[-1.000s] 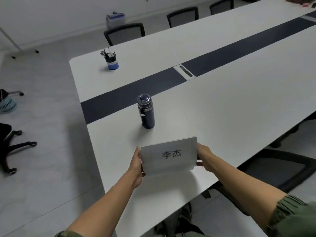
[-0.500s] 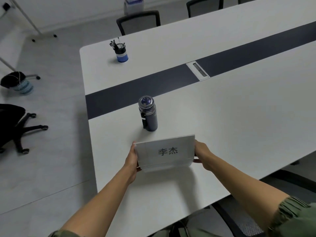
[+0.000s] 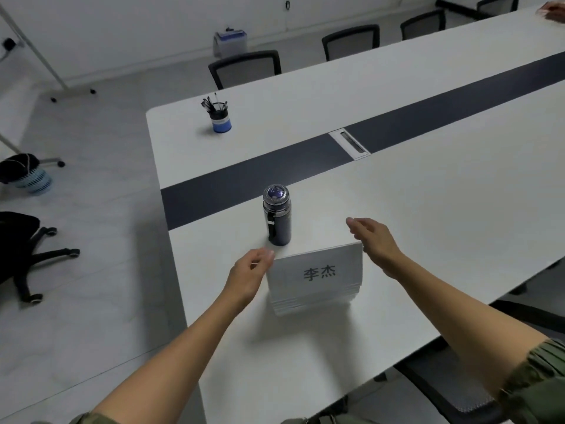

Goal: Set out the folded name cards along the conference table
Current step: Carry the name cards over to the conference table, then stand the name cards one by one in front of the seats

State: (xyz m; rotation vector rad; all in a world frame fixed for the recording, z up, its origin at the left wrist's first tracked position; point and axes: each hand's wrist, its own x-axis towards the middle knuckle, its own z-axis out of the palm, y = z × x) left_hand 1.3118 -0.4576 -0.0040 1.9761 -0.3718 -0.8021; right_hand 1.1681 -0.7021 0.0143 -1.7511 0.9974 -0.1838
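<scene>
Head view: pens (image 3: 214, 104) in cup (image 3: 220, 124) beyond name cards (image 3: 316, 272)

Left grip (image 3: 249, 273) and right grip (image 3: 374, 240) have let go of the name cards (image 3: 318, 276), fingers relaxed.

Matt white paper in the name cards (image 3: 318, 289). Smooth, faintly sheened white on the tabletop (image 3: 443, 240), with a matt dark centre strip (image 3: 244, 182). Glossy dark shell on the bottle (image 3: 278, 228), shiny lid (image 3: 275, 191). Black mesh cloth on the chair back (image 3: 246, 68).
</scene>
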